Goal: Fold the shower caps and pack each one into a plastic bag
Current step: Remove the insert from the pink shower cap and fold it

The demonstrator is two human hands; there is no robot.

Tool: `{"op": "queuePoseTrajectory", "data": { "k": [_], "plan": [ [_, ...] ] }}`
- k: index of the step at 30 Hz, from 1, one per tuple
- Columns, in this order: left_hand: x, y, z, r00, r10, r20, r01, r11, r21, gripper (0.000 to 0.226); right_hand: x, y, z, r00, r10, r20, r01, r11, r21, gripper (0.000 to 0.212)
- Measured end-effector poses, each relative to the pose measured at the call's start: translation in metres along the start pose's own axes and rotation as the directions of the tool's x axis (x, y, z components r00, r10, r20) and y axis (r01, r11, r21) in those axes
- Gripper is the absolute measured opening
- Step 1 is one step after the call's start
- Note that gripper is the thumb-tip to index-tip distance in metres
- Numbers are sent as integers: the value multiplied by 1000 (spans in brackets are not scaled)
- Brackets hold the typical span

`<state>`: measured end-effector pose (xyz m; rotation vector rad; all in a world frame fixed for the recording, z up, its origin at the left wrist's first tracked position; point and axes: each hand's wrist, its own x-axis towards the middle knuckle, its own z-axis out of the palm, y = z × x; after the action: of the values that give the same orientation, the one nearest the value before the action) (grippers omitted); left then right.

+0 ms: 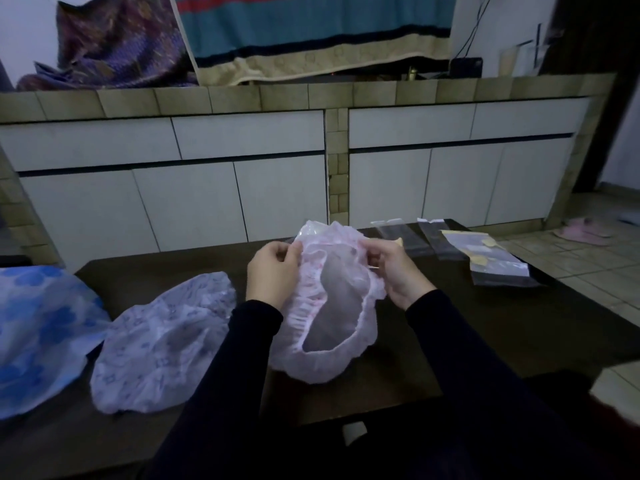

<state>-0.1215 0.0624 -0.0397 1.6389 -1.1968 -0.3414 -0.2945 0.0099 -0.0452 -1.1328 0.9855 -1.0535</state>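
Both hands, left (273,275) and right (394,271), pinch the pink cap (332,306) rim in their fingers, likely to fold it, with bags (433,237) waiting near on the counter (519,323).

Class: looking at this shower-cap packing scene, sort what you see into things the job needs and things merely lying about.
Needed: pink shower cap pinched by left hand and right hand; lilac shower cap; blue shower cap; plastic bags.

Lying about: pink slippers; patterned cloth; striped blanket.
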Motion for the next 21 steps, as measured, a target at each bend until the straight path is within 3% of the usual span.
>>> {"op": "queuePoseTrajectory", "data": {
  "k": [4, 6, 8, 10, 12, 14, 16, 19, 21],
  "plan": [
    [-13, -13, 0, 983, -79, 167, 98, 989, -107, 46, 7, 6, 2, 991, -3, -133, -11, 994, -105, 27],
    [-20, -19, -1, 957, -115, 267, 161, 974, -157, 44, 10, 9, 0, 991, -2, -134, -22, 984, -175, 29],
    [-21, -28, -1, 932, -153, 327, 197, 975, -105, 31, 8, 13, -2, 993, -7, -121, -21, 973, -229, 27],
    [-20, -33, 0, 948, -183, 261, 192, 981, -7, 15, 7, 21, -5, 986, -84, -147, 23, 927, -374, 27],
    [-17, -36, -1, 977, -191, 96, 189, 981, 35, 6, 7, 35, -10, 972, -150, -183, 34, 853, -521, 26],
    [-15, -38, -2, 990, -142, -7, 142, 988, 55, 6, 6, 42, -11, 982, -74, -172, -38, 820, -571, 22],
    [-11, -41, -3, 999, -33, -5, 33, 994, 105, 9, 4, 40, -10, 993, -19, -116, -62, 750, -658, 43],
    [-6, -39, -7, 990, 121, 72, -132, 978, 163, 14, -2, 23, -2, 963, -262, 69, 209, 557, -804, 75],
    [-5, -35, -9, 973, 189, 131, -206, 969, 134, 14, -2, 10, 11, 902, -373, 218, 380, 445, -811, 69]
  ]
}}
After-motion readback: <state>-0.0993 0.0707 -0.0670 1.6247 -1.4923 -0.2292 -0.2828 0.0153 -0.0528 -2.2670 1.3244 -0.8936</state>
